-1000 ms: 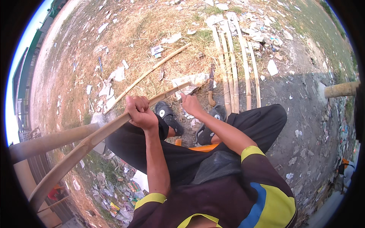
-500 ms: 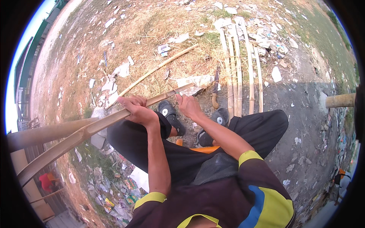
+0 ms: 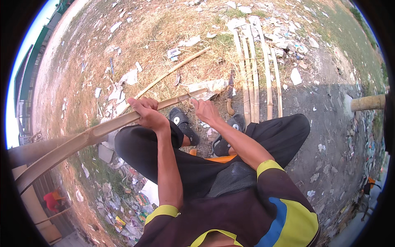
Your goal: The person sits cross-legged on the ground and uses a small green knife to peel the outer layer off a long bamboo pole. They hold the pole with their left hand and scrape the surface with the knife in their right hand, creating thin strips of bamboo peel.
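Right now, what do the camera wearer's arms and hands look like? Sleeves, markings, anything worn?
Left hand and right hand: both bare, no gloves, watch or cables visible. Short dark maroon-brown sleeves end in yellow-green cuffs. Toward the right shoulder, a blue band runs beside a yellow-green panel. Forearms are uncovered.

The ground (image 3: pixel 296 101) is straw-covered at upper left, grey at right — on it lie several bamboo strips (image 3: pixel 267 78) right of upper centre, a lone stick (image 3: pixel 172 71) left of them, a knife (image 3: pixel 229 106) near the middle — and litter (image 3: pixel 119 222) at lower left.
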### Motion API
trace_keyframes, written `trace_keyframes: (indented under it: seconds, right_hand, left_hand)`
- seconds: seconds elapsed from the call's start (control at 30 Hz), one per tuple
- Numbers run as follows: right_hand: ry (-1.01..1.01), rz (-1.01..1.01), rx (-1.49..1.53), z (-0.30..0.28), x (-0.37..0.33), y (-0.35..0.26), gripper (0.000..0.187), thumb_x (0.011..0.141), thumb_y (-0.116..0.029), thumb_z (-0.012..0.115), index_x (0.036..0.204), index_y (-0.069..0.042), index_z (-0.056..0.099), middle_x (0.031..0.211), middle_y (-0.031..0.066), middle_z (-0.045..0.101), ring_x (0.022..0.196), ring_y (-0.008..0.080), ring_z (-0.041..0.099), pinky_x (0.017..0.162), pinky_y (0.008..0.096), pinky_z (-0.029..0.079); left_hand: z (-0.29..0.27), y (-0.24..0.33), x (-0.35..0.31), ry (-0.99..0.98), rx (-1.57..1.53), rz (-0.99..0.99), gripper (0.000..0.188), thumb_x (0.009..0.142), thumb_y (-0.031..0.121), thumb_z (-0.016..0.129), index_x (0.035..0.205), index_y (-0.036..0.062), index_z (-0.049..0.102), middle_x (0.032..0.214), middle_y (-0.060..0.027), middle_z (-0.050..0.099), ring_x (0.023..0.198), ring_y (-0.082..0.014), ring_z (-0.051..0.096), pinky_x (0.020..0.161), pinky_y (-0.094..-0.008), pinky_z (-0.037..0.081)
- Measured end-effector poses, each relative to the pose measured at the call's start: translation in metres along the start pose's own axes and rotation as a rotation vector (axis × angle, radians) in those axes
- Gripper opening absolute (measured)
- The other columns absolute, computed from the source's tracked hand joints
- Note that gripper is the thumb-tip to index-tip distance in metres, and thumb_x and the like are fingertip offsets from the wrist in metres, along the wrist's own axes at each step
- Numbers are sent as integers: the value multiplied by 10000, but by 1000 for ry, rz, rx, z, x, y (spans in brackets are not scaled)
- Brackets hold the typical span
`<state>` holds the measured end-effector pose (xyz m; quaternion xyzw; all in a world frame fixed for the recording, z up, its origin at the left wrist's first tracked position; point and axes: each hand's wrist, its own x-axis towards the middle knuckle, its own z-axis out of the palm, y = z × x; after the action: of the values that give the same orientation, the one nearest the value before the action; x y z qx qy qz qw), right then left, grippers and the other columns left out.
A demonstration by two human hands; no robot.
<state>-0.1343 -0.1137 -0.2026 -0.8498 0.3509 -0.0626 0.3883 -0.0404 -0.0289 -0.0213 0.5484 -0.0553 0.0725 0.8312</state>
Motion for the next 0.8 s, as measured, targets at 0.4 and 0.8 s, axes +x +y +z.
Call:
trace_keyframes:
  seconds: [0.4,0.8]
  right_hand:
    - [-74,40,-10,-4,9,17,633,987,-450,300,812,32,670,777,330,624,815,487,621,781,557,474]
    - [-73,62,-15,-11,17,2,668,987,-450,292,805,71,669,788,336,623,810,484,625,762,534,495]
  left_hand:
    - [4,0,-10,-112,49,46,516,1030,348,370,590,136,206,514,34,196,444,-87,171,430,-279,160]
    - [-3,3,-7,-67,46,24,510,1034,352,350,593,141,205,499,36,204,446,-82,181,431,-271,171]
